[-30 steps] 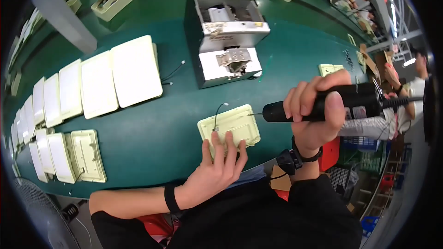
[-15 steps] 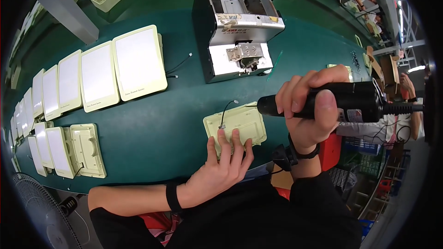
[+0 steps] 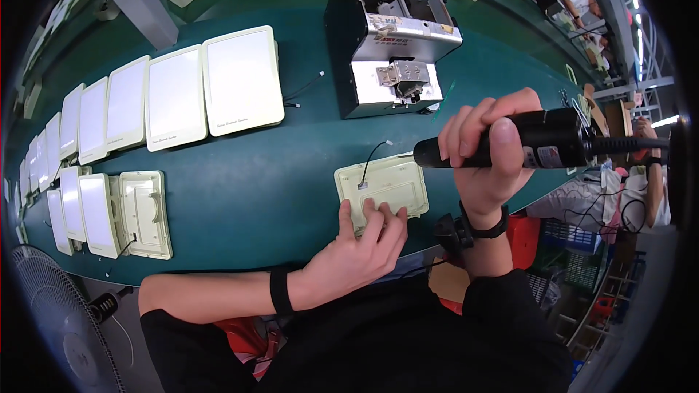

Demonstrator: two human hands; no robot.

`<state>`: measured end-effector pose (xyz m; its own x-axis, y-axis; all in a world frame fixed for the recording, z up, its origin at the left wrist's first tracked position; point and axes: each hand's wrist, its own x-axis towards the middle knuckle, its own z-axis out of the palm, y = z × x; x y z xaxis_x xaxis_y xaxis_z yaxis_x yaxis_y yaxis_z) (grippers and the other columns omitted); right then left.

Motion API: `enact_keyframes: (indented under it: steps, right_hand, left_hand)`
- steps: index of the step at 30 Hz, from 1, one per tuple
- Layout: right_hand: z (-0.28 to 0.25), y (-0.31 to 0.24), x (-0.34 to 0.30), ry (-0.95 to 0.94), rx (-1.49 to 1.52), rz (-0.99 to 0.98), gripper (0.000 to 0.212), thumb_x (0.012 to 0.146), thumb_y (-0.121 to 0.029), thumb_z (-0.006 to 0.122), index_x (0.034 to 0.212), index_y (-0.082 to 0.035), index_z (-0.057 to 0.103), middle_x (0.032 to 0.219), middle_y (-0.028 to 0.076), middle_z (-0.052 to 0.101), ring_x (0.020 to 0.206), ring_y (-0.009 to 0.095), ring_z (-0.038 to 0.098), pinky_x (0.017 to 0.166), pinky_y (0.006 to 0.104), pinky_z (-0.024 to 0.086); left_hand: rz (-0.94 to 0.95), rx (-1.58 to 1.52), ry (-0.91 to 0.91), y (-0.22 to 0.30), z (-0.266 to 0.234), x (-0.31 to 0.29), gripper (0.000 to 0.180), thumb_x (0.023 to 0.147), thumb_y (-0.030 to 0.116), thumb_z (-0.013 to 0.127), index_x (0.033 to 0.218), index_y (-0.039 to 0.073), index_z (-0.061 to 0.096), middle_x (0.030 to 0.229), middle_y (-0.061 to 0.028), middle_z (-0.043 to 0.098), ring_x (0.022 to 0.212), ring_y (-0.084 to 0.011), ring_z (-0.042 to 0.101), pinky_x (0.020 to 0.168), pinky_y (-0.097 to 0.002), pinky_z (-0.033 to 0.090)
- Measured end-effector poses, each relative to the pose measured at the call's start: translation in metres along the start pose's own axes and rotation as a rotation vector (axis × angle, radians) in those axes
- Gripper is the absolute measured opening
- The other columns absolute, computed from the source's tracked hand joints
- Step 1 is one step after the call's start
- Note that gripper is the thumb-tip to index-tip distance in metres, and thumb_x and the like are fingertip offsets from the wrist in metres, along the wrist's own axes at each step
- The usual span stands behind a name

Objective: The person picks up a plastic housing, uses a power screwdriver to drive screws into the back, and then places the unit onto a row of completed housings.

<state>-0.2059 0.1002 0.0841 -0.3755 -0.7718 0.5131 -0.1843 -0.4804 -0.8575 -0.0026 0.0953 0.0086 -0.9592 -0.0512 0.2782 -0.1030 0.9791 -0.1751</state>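
Note:
A pale cream plastic cover (image 3: 404, 189) lies on the green bench in front of me, ribbed side up. A short black cable (image 3: 374, 154) with a small plug rises from it and curls past its far edge. The spread fingertips of my left hand (image 3: 357, 251) rest on the cover's near part. Wrapped round a black corded electric screwdriver (image 3: 550, 138), my right hand (image 3: 482, 188) holds it almost level. Its thin bit points left at the cover's far right corner; whether the tip touches a screw there is too small to tell.
A silver and black screw feeder (image 3: 397, 47) stands beyond the cover. White-faced panels (image 3: 175, 98) overlap in a row at the left, with a smaller group near an open-backed cover (image 3: 145, 211). A grey post (image 3: 135, 0), a fan (image 3: 69, 320) and other people (image 3: 575, 4) surround the bench.
The view has shifted, so the bench things sit a little higher and further right. My left fingertips have drawn back from the cable's base toward the cover's near side. The screwdriver remains at the far right corner.

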Motion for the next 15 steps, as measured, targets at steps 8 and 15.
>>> enact_keyframes:
  steps: [8, 15]
  right_hand:
    - [0.020, -0.032, 0.067, 0.102, 0.080, -0.284, 0.016, 0.101, -0.020, 0.056, 0.102, -0.005, 0.054, 0.066, 0.005, 0.047, 0.049, 0.014, 0.042, 0.049, 0.0339, 0.041]
    - [0.021, -0.024, 0.058, 0.148, 0.027, -0.180, 0.020, 0.099, -0.016, 0.065, 0.106, -0.002, 0.053, 0.062, 0.006, 0.051, 0.046, 0.014, 0.046, 0.046, 0.0322, 0.043]
  left_hand:
    - [-0.051, 0.094, 0.014, -0.002, 0.003, -0.001, 0.047, 0.093, 0.023, 0.058, 0.133, -0.001, 0.066, 0.120, -0.0207, 0.069, 0.111, -0.0367, 0.070, 0.079, -0.0429, 0.066]
    - [-0.054, 0.101, 0.027, -0.002, 0.004, 0.000, 0.048, 0.093, 0.022, 0.058, 0.133, -0.003, 0.066, 0.119, -0.0208, 0.070, 0.112, -0.0359, 0.070, 0.078, -0.0420, 0.066]
